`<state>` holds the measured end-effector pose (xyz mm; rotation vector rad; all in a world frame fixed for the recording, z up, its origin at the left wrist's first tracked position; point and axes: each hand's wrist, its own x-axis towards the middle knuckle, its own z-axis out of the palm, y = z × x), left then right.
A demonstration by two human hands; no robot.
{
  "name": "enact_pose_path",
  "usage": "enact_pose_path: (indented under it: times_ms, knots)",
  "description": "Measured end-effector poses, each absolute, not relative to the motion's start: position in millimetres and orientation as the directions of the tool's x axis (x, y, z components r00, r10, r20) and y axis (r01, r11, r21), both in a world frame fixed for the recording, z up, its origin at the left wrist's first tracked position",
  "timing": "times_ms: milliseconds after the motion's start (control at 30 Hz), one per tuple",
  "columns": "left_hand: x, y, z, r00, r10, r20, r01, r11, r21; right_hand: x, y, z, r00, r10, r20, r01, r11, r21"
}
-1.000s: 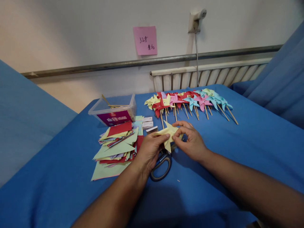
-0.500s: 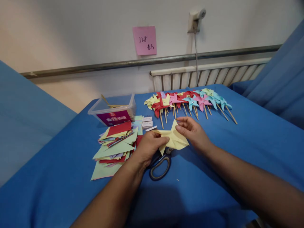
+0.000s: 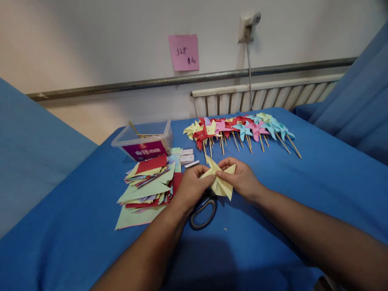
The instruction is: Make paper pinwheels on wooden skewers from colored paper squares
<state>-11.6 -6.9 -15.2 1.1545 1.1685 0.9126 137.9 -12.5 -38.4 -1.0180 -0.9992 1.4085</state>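
Between my hands is a yellow paper pinwheel, with some corners folded in toward its centre. My left hand grips its left side, the thumb pressed near the middle. From the right, my right hand pinches it, thumb also at the centre and fingers behind the paper. Both thumbs nearly touch. Just below the pinwheel lie scissors with dark handles on the blue cloth; their blades are hidden under my left hand and the paper.
Stacked coloured paper lies left of my hands. Behind it stands a clear plastic box holding sticks. Small white boxes sit beside the paper. Finished pinwheels on sticks line the back of the blue-covered table.
My right hand has moved left and now pinches the pinwheel near its centre. The paper has turned, and another corner is folded inward.
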Motion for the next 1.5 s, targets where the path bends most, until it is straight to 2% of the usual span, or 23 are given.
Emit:
enact_pose_path:
  times_ms: [100,167,300,700,800,900,1000,1067,1133,1200,1333,1500]
  knots:
    - [-7.8,-7.7,-18.4,0.262,0.928,-0.266,-0.265,0.334,0.905,133.4,-12.6,-41.2,0.053,0.993,-0.104,-0.430,-0.071,-0.900]
    - [-5.6,-8.9,-19.6,0.309,0.905,-0.292,-0.347,0.393,0.852,132.6,-12.4,-41.3,0.126,0.986,-0.107,-0.469,-0.036,-0.882]
    - [-1.8,-12.0,-21.0,0.298,0.904,-0.307,-0.337,0.401,0.852,131.8,-13.4,-40.0,0.198,0.978,-0.067,-0.448,0.029,-0.894]
    - [3.5,-13.3,-24.5,0.210,0.934,-0.289,-0.367,0.349,0.862,129.9,-15.4,-40.5,0.086,0.996,-0.039,-0.356,-0.006,-0.934]
    - [-0.1,-11.0,-20.7,0.216,0.931,-0.296,-0.385,0.359,0.850,133.6,-17.1,-42.8,0.063,0.994,0.085,-0.271,0.099,-0.958]
    - [-6.5,-7.0,-14.5,0.206,0.928,-0.310,-0.397,0.369,0.840,138.9,-20.8,-43.6,0.106,0.937,0.332,-0.064,0.339,-0.938]
    - [-12.3,-3.4,-8.8,0.180,0.930,-0.320,-0.387,0.366,0.846,143.5,-25.7,-39.7,0.046,0.835,0.548,0.201,0.530,-0.824]
    - [-14.3,-2.4,-6.5,0.169,0.929,-0.329,-0.385,0.370,0.846,145.0,-28.9,-35.6,-0.063,0.784,0.618,0.326,0.601,-0.730]
    - [-14.7,-2.6,-5.8,0.176,0.929,-0.324,-0.397,0.369,0.840,145.4,-30.9,-32.4,-0.143,0.758,0.636,0.380,0.635,-0.673]
    - [-14.0,-3.5,-6.2,0.194,0.931,-0.310,-0.408,0.364,0.837,145.2,-31.4,-31.0,-0.153,0.754,0.638,0.396,0.639,-0.660]
    - [-10.9,-6.1,-8.2,0.190,0.933,-0.305,-0.388,0.357,0.850,145.9,-28.2,-32.1,-0.076,0.781,0.620,0.363,0.601,-0.712]
    - [-5.5,-8.9,-9.2,0.193,0.936,-0.295,-0.332,0.345,0.878,147.3,-21.2,-36.2,-0.059,0.845,0.531,0.286,0.524,-0.802]
